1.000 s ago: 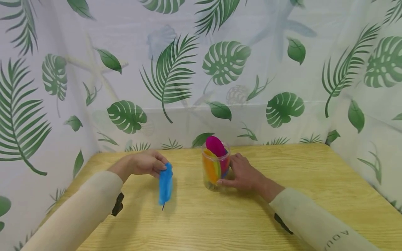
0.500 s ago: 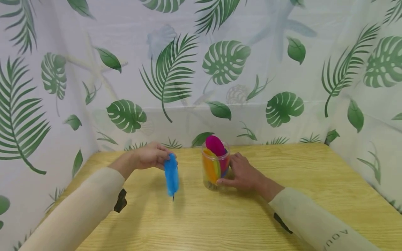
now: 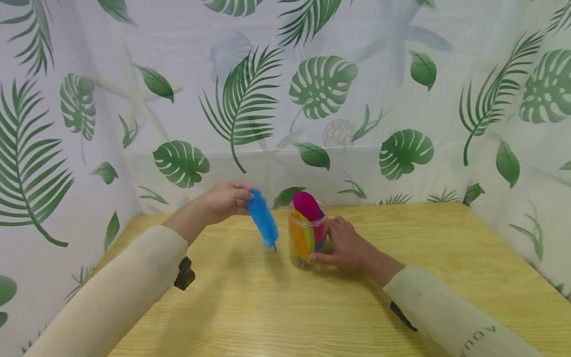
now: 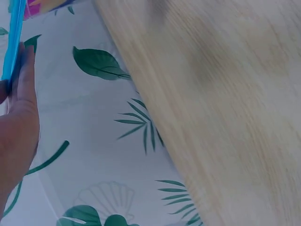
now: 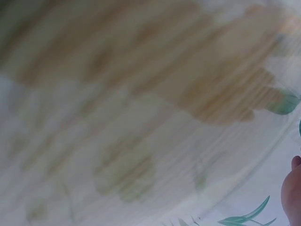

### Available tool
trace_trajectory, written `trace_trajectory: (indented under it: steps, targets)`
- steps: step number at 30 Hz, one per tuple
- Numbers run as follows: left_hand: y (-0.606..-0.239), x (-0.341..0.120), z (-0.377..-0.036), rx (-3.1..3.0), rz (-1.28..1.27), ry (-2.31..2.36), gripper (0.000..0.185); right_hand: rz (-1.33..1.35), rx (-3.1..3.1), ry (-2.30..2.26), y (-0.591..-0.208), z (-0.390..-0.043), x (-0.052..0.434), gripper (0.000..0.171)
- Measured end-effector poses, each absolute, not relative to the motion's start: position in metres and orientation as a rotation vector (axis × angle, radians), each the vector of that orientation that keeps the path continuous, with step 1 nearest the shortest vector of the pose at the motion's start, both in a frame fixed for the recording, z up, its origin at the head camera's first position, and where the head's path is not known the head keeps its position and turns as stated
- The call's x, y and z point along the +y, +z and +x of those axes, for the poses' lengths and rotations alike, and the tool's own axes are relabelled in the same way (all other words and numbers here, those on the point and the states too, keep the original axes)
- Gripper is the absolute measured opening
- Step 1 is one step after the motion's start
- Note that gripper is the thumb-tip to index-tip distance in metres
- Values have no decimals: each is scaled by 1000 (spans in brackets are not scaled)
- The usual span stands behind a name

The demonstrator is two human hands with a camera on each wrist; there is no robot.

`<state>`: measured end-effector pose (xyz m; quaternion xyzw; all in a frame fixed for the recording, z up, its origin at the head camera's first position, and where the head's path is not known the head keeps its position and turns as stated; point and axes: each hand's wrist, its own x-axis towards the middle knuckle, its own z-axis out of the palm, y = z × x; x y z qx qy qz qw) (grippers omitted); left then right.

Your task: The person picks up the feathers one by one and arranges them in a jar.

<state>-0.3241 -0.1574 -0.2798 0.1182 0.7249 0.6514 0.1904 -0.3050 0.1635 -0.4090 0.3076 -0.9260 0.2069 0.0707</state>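
Observation:
My left hand (image 3: 226, 202) pinches a blue feather (image 3: 264, 218) by its rounded tip, above the table and left of the jar. The feather slants, its thin quill pointing down and to the right. In the left wrist view the same feather (image 4: 14, 40) shows edge-on between thumb and fingers. A clear plastic jar (image 3: 295, 250) stands upright on the table, holding magenta, orange, yellow-green and blue feathers (image 3: 307, 207). My right hand (image 3: 350, 246) grips the jar's right side, thumb in front; its other fingers are partly hidden behind. Only a sliver of that hand (image 5: 292, 190) appears in the right wrist view.
The light wood table (image 3: 285, 312) ends at a back edge against a white cloth (image 3: 357, 168) printed with green leaves. Cloth also hangs along the left and right sides. A dark wrist device (image 3: 184, 274) sits under the left sleeve.
My left hand has risen and moved right with the blue feather, bringing it close to the jar. The feather has tilted from nearly vertical. My right hand and the jar have stayed put.

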Motion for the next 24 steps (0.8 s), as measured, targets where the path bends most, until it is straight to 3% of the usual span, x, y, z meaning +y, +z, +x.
trace_trajectory:
  steps: [7,16,24]
  targets:
    - [-262,-137,-327,2091,182,2049,42,910,-2820,635,-409,-304,166,89]
    - [-250,-106,-327,2052,162,2348,35,922,-2816,610,-409,-304,167,89]
    - [-252,-100,-325,2074,320,2223,35,929,-2820,621,-408,-305,165,90]
